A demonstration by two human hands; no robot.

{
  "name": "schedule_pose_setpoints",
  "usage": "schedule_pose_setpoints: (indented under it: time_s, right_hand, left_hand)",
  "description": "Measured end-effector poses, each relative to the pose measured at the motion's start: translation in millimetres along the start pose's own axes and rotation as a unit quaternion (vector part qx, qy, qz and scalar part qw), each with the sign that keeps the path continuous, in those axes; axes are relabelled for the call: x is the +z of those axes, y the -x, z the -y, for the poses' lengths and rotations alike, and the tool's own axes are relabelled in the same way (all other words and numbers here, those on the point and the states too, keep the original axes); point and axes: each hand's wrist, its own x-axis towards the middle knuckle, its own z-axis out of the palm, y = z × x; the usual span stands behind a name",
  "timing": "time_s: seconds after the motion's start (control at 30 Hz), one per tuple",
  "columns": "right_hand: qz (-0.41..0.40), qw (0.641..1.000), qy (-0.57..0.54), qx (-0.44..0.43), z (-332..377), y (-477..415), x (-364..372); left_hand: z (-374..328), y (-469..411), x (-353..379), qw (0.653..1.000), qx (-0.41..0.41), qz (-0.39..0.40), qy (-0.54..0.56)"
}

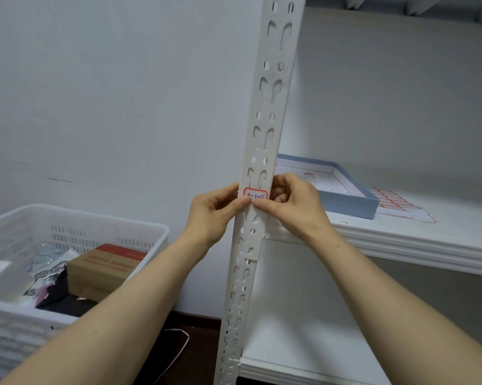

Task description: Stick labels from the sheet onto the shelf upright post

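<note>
Two hands (210, 215) (296, 202); thumbs (241, 203) on the label (256, 194)

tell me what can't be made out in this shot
Head view only:
- label: lower edge covered by left hand and right hand thumbs.
- post: top and bottom cut off by frame edges.
- label sheet: left part behind the blue box; labels too small to count.
- carton: print blurred.
</note>
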Motion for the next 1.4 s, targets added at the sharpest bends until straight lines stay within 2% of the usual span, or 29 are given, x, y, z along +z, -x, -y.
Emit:
schedule_pose_setpoints:
  time_s: [0.2,0.3,0.43,0.57,0.7,0.83,0.97,1.03,1.27,1.4]
  right_hand:
    - [0.02,0.998,-0.05,0.018,2.9,1.6,-5.6]
    - [-0.011,1.0,-0.019,0.019,3.9,-0.2,-2.8]
    - [-0.002,0.999,-0.024,0.027,3.0,-1.3,-3.3]
    - [-0.053,0.997,0.055,0.023,3.5,-4.1,4.9]
    - [-0.027,0.999,0.035,0.026,3.2,-3.5,4.2]
    - [-0.032,0.997,0.068,0.023,5.3,-3.5,8.4]
    - [0.036,0.998,-0.035,0.025,3.2,-0.4,-5.4]
    - [0.051,0.997,-0.049,0.022,2.6,0.5,-8.8]
    - [-0.008,1.0,-0.02,0.016,3.5,0.6,-2.9]
    - [0.047,0.999,-0.02,0.012,6.2,14.3,-8.9]
  left_hand:
    - [-6.8,5.6,3.0,1.0,-0.018,-0.004,0.018]
    - [-9.3,3.0,6.8,0.999,-0.015,-0.025,0.027]
    - [-7.3,3.9,6.9,0.998,-0.032,-0.039,0.04]
    - [-8.7,2.6,8.7,0.996,-0.041,-0.059,0.055]
    - [-8.4,5.0,8.2,0.995,-0.045,-0.056,0.063]
    - [-9.5,6.8,9.1,0.993,-0.054,-0.06,0.084]
    - [-5.8,10.4,10.4,0.996,-0.03,-0.042,0.069]
    - [-4.3,9.3,10.6,0.998,-0.011,-0.038,0.055]
    - [-8.0,5.7,11.1,0.996,-0.027,-0.062,0.062]
    - [-14.3,6.9,12.5,0.999,-0.021,-0.048,0.004]
